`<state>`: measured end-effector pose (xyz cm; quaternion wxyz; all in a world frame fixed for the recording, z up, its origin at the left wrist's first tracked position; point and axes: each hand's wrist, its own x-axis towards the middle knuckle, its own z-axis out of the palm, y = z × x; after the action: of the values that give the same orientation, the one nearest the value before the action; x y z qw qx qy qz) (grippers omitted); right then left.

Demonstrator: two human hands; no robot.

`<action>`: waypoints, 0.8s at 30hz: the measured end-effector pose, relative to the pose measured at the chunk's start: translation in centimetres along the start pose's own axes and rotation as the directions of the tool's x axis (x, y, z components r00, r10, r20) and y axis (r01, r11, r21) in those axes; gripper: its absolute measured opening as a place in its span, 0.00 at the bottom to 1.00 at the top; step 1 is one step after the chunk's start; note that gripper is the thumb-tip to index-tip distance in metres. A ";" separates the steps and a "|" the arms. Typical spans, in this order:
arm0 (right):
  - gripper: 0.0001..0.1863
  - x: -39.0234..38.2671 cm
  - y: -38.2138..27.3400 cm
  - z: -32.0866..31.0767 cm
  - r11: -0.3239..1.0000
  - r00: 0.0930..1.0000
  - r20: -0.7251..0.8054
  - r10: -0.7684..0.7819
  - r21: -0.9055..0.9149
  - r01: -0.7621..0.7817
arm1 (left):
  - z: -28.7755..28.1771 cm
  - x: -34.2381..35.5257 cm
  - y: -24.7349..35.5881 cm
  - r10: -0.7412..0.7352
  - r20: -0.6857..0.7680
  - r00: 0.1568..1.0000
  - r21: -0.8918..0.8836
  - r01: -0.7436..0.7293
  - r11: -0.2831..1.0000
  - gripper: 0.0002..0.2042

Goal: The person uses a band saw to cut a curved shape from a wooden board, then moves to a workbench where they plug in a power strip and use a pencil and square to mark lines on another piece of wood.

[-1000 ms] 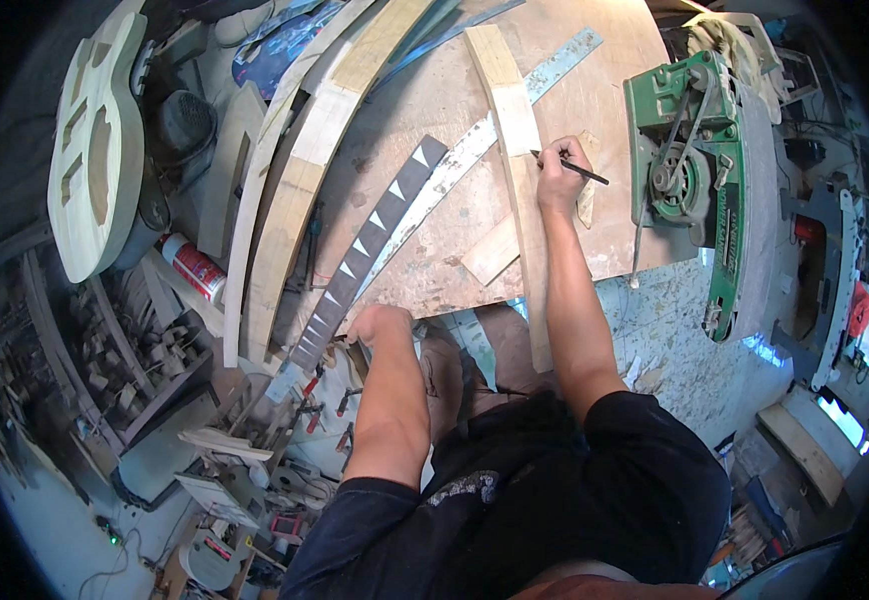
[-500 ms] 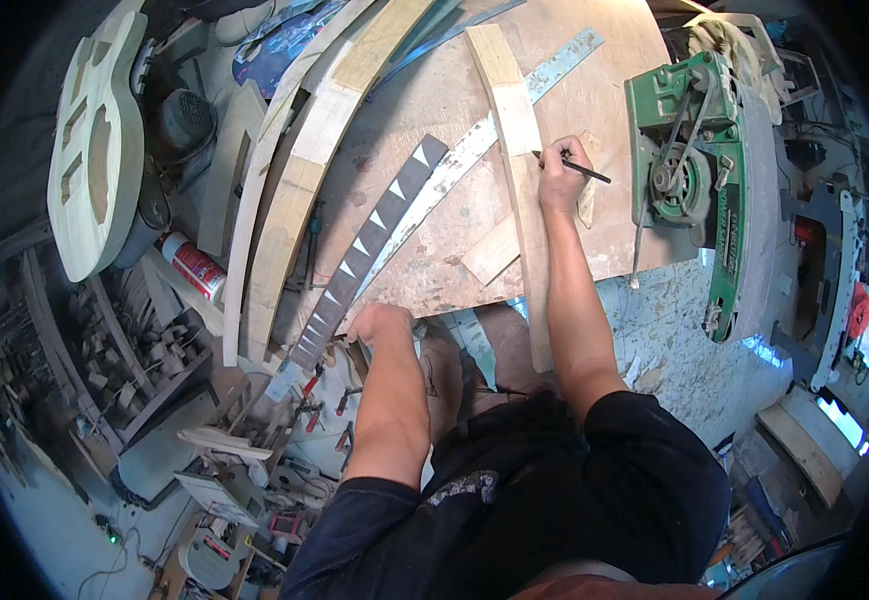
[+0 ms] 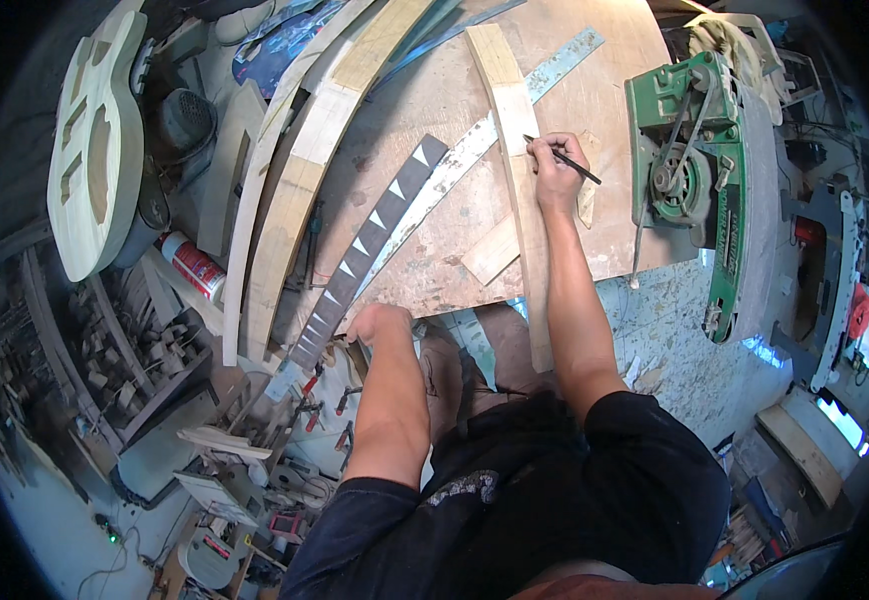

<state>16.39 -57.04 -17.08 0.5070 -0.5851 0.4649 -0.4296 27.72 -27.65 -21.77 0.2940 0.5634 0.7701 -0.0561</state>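
My right hand [image 3: 558,175] pinches a thin black pencil [image 3: 587,173]. Its tip meets, or nearly meets, the face of a long pale wooden strip [image 3: 513,120], which runs from the far side of the bench toward my body. A metal straightedge [image 3: 445,180] with worn white paint lies slantwise and passes under that strip. Along the straightedge rests a dark fretboard [image 3: 380,220] with white triangular inlays. By its near end, at the bench's front edge, is my left hand [image 3: 379,322]; its fingers are mostly turned away from view.
A green belt sander [image 3: 690,150] stands at the bench's right. Long wooden pieces [image 3: 315,140] lie at the left, beside a guitar body [image 3: 100,140] and a red-and-white can [image 3: 195,265]. A short wood offcut [image 3: 492,250] sits on the plywood bench top [image 3: 435,285].
My right hand has shifted slightly left and away from me, taking the pencil tip from the strip's right side farther onto its face. My left hand stays where it was.
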 end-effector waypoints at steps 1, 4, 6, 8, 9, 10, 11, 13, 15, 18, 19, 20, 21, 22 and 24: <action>0.04 0.0 -0.1 0.1 1.000 1.000 0.001 0.000 0.000 0.000 | 0.0 0.0 0.0 -0.002 -0.002 1.000 -0.002 0.002 1.000 0.38; 0.03 0.0 -0.1 0.0 1.000 1.000 0.003 0.006 0.006 -0.006 | -0.1 0.0 0.0 -0.007 -0.006 1.000 -0.010 0.007 1.000 0.38; 0.02 0.1 0.1 -0.2 1.000 1.000 0.001 0.029 0.012 -0.029 | -0.1 -0.2 0.0 -0.010 -0.007 1.000 -0.015 0.010 1.000 0.38; 0.02 0.1 0.3 -0.2 1.000 1.000 0.002 0.025 0.019 -0.025 | -0.1 -0.2 0.0 -0.012 -0.010 1.000 -0.019 0.012 1.000 0.38; 0.01 0.2 0.3 -0.2 0.999 1.000 0.003 0.021 0.026 -0.021 | -0.2 -0.2 0.1 -0.014 -0.010 1.000 -0.024 0.014 1.000 0.38; 0.01 0.2 0.3 -0.2 0.999 1.000 0.003 0.021 0.026 -0.021 | -0.2 -0.3 0.1 -0.014 -0.011 1.000 -0.025 0.014 1.000 0.38; 0.01 0.1 0.3 -0.2 0.999 1.000 0.008 0.021 0.030 -0.021 | -0.2 -0.3 0.1 -0.015 -0.012 1.000 -0.030 0.015 0.999 0.38; 0.02 0.2 0.3 -0.2 0.999 1.000 0.012 0.021 0.034 -0.022 | -0.2 -0.3 0.1 -0.018 -0.016 1.000 -0.034 0.018 0.999 0.38; 0.02 0.2 0.5 -0.2 0.999 1.000 0.009 0.017 0.046 -0.017 | -0.2 -0.3 0.1 -0.021 -0.019 1.000 -0.042 0.020 0.999 0.38; 0.02 0.2 0.5 -0.3 0.998 1.000 0.005 0.013 0.061 -0.013 | -0.3 -0.5 0.1 -0.028 -0.021 0.999 -0.054 0.026 0.998 0.38; 0.02 0.2 0.5 -0.3 0.998 1.000 0.005 0.013 0.061 -0.013 | -0.3 -0.6 0.2 -0.028 -0.024 0.999 -0.059 0.026 0.998 0.38; 0.02 0.2 0.5 -0.3 0.998 1.000 0.010 0.017 0.052 -0.018 | -0.3 -0.6 0.2 -0.029 -0.025 0.999 -0.061 0.027 0.998 0.38; 0.03 0.2 0.4 -0.3 0.999 1.000 0.015 0.022 0.043 -0.023 | -0.3 -0.7 0.3 -0.031 -0.031 0.999 -0.064 0.029 0.998 0.38; 0.03 0.3 0.4 -0.3 0.999 1.000 0.015 0.022 0.043 -0.022 | -0.4 -0.7 0.3 -0.030 -0.032 0.999 -0.069 0.028 0.997 0.38; 0.03 0.2 0.4 -0.3 0.999 1.000 0.015 0.009 0.036 -0.010 | -0.3 -0.9 0.4 -0.036 -0.025 0.999 -0.085 0.034 0.996 0.38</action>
<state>16.09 -57.36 -17.41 0.5231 -0.5767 0.4559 -0.4312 28.17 -28.14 -20.94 0.3066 0.5375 0.7853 -0.0210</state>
